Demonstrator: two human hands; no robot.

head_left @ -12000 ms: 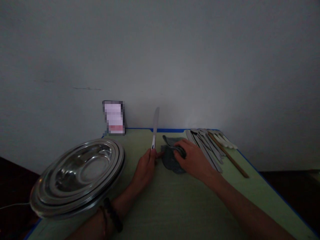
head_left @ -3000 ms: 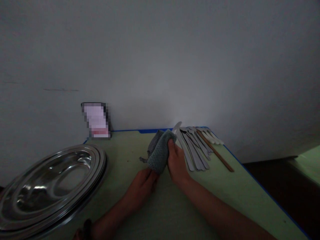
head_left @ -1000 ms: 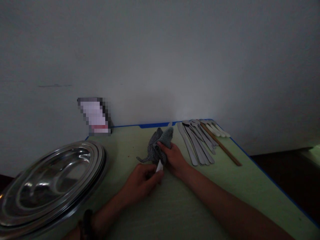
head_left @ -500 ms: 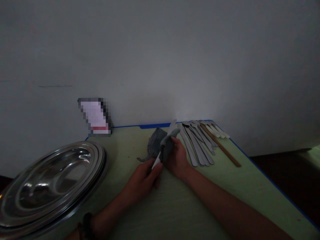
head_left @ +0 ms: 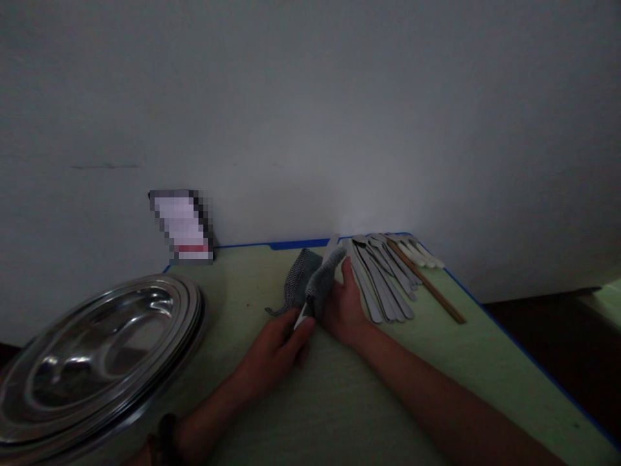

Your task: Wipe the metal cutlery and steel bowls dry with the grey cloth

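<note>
Head view: you are working over a pale green table (head_left: 460, 343), both hands meeting near its middle.
Left hand (head_left: 279, 340): your thumb and fingers are gripping the pale handle end of a knife (head_left: 333, 244).
Knife: slanting away from you above the table, tip pointing toward the wall (head_left: 310, 116), its middle hiding in the cloth.
Cloth (head_left: 320, 281): a grey fold is covering the blade; a loose flap is hanging on the left.
Right hand (head_left: 342, 314): your fingers are holding the cloth from the right; I cannot tell how firmly they are pressing.
Change: twelve seconds back the blade was bare; now the cloth is wrapping it, with slightly more tip showing than one second back.
Meaning: you are probably rubbing along the blade, mid-stroke.
Cutlery (head_left: 383, 301): lying just right of your hands.
</note>
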